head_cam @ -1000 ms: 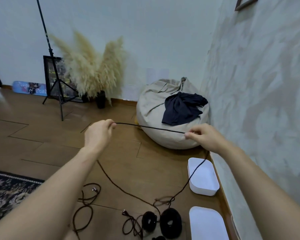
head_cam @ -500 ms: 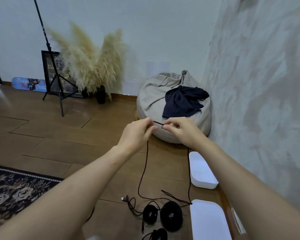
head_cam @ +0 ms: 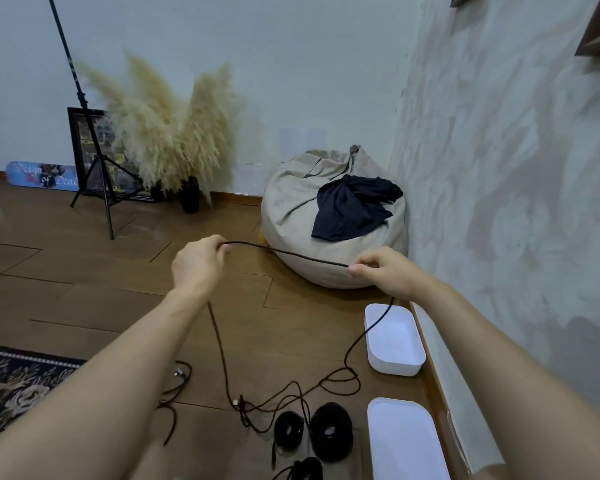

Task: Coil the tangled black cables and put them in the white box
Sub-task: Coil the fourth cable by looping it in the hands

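Change: left grip (head_cam: 196,263) and right grip (head_cam: 381,271), pinched close together a moment ago, are being drawn apart at frame centre.
Grips: both are being kept clenched on the cable (head_cam: 284,252), with a span being stretched between them.
Cable: slack is being trailed to the floor (head_cam: 84,271) at lower centre, one strand passing over the corner of the box (head_cam: 394,367) at right.
Meaning: another loop is probably being measured out; boxing is not yet being started.

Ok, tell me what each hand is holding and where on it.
Both pinch one black cable mid-length, not at a plug: the left hand and right hand hold a span stretched between them, and the rest hangs down.
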### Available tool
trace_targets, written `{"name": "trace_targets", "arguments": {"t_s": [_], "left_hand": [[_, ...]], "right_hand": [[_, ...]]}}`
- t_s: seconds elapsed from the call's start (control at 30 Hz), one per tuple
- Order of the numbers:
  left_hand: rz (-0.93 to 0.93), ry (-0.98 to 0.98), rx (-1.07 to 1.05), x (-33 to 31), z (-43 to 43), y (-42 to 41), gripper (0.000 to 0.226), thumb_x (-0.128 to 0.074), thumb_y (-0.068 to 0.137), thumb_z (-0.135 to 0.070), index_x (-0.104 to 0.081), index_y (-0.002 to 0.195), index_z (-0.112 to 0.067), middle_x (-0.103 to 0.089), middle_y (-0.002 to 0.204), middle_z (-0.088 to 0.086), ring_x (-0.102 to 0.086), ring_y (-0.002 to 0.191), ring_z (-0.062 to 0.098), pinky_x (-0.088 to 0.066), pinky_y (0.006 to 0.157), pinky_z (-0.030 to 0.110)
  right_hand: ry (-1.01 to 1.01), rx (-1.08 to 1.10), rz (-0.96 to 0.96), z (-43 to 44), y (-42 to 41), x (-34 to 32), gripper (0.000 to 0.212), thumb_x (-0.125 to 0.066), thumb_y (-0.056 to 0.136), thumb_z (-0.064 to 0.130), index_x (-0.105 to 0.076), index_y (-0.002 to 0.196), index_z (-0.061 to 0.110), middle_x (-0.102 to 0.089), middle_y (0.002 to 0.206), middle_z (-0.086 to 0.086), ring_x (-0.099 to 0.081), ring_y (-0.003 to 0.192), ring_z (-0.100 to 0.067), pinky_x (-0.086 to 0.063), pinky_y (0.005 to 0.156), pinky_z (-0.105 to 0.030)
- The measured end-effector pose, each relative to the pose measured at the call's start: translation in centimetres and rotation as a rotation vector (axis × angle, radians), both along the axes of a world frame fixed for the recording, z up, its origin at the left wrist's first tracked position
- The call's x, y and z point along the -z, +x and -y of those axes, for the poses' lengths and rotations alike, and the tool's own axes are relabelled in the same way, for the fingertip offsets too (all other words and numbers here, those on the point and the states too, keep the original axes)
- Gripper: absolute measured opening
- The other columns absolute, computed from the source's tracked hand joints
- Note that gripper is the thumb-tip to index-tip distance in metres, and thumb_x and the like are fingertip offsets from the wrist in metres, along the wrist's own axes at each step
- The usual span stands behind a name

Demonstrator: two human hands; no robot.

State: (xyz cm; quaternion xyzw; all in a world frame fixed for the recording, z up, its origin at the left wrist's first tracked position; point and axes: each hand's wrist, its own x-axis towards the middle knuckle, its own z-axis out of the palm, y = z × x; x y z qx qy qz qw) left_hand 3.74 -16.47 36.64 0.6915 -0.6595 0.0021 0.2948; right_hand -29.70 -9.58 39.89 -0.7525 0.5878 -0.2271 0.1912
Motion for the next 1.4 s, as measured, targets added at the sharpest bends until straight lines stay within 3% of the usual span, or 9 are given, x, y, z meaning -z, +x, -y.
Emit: {"name": "trace_targets", "arguments": {"t_s": [0.23, 0.43, 0.57, 0.7, 0.8, 0.9, 1.1, 1.23, 1.4], "left_hand": [[-0.207, 0.125, 0.510, -1.7, -2.3, -4.6, 0.020, -0.054, 0.103, -0.048, -0.060, 0.105, -0.030, -0.067, 0.089, -0.011, -0.063, 0.084, 0.015, -0.054, 0.075, 0.040], [0.032, -0.072, 0.026, -1.4, -0.9, 1.8, 0.024, -0.044, 0.108, -0.043, -0.063, 0.102, -0.029, -0.070, 0.091, -0.002, -0.057, 0.075, 0.023, -0.040, 0.059, 0.032], [0.067, 0.096, -0.089, -0.2, 0.5, 4.5, 0.035, -0.048, 0.106, -0.044, -0.061, 0.130, -0.022, -0.071, 0.116, 0.011, -0.062, 0.097, 0.033, -0.053, 0.078, 0.043], [0.086, 0.098, 0.440, -0.6, -1.5, -1.8, 0.059, -0.061, 0.101, -0.042, -0.042, 0.155, -0.030, -0.052, 0.153, -0.002, -0.047, 0.141, 0.021, -0.043, 0.113, 0.042], [0.025, 0.133, 0.747, -1.0, -4.3, -6.9, 0.032, -0.054, 0.105, -0.040, -0.063, 0.135, -0.032, -0.070, 0.122, -0.012, -0.062, 0.115, 0.011, -0.050, 0.094, 0.032], [0.074, 0.013, 0.650, -1.0, -3.9, -6.9, 0.022, -0.050, 0.106, -0.038, -0.068, 0.100, -0.027, -0.070, 0.085, -0.008, -0.067, 0.084, 0.019, -0.055, 0.075, 0.039], [0.206, 0.046, 0.127, -0.6, -1.6, -1.4, 0.026, -0.045, 0.108, -0.038, -0.065, 0.101, -0.023, -0.072, 0.097, 0.002, -0.063, 0.083, 0.027, -0.054, 0.073, 0.039], [0.028, 0.170, 0.454, -0.8, -2.8, -4.4, 0.028, -0.054, 0.103, -0.043, -0.058, 0.126, -0.028, -0.069, 0.113, -0.004, -0.066, 0.102, 0.021, -0.057, 0.087, 0.043], [-0.204, 0.066, 0.583, -1.4, -4.1, -7.3, 0.031, -0.052, 0.101, -0.056, -0.051, 0.121, -0.034, -0.070, 0.096, -0.004, -0.067, 0.089, 0.019, -0.054, 0.079, 0.041]], "right_hand": [[-0.123, 0.065, 0.145, -0.4, 2.1, -0.5, 0.021, -0.058, 0.100, 0.038, -0.074, 0.088, 0.032, -0.072, 0.083, 0.002, -0.062, 0.079, -0.014, -0.044, 0.070, -0.030], [-0.085, 0.095, 0.097, -0.6, -1.1, -1.5, 0.022, -0.071, 0.092, 0.043, -0.076, 0.076, 0.029, -0.060, 0.060, 0.013, -0.049, 0.060, -0.008, -0.039, 0.063, -0.032], [-0.080, 0.095, 0.080, -0.4, -3.0, -0.5, 0.025, -0.066, 0.095, 0.044, -0.076, 0.075, 0.034, -0.064, 0.067, 0.005, -0.054, 0.069, -0.013, -0.042, 0.069, -0.035], [-0.091, 0.010, -0.002, 0.6, 1.0, 0.6, 0.028, -0.062, 0.098, 0.044, -0.072, 0.077, 0.029, -0.055, 0.064, 0.001, -0.047, 0.063, -0.012, -0.037, 0.064, -0.036], [-0.130, -0.045, 0.018, 1.0, 4.3, 0.6, 0.032, -0.064, 0.097, 0.044, -0.063, 0.065, 0.042, -0.050, 0.057, 0.014, -0.044, 0.059, -0.005, -0.032, 0.060, -0.031], [-0.114, -0.060, 0.036, 0.9, 5.0, 0.3, 0.023, -0.063, 0.098, 0.041, -0.067, 0.075, 0.041, -0.055, 0.062, 0.018, -0.049, 0.063, 0.000, -0.032, 0.060, -0.022], [0.061, -0.004, 0.032, 0.7, 0.5, 1.9, 0.010, -0.065, 0.098, 0.037, -0.072, 0.093, 0.031, -0.068, 0.090, 0.013, -0.061, 0.086, -0.004, -0.046, 0.079, -0.030], [0.025, -0.045, 0.094, 0.5, 2.8, 1.9, 0.007, -0.064, 0.100, 0.032, -0.069, 0.100, 0.027, -0.059, 0.076, 0.015, -0.054, 0.068, 0.003, -0.038, 0.067, -0.016], [0.028, -0.090, 0.243, 0.7, 5.0, 1.5, 0.009, -0.064, 0.100, 0.031, -0.070, 0.093, 0.035, -0.062, 0.079, 0.001, -0.058, 0.074, -0.009, -0.055, 0.075, -0.036]]}}
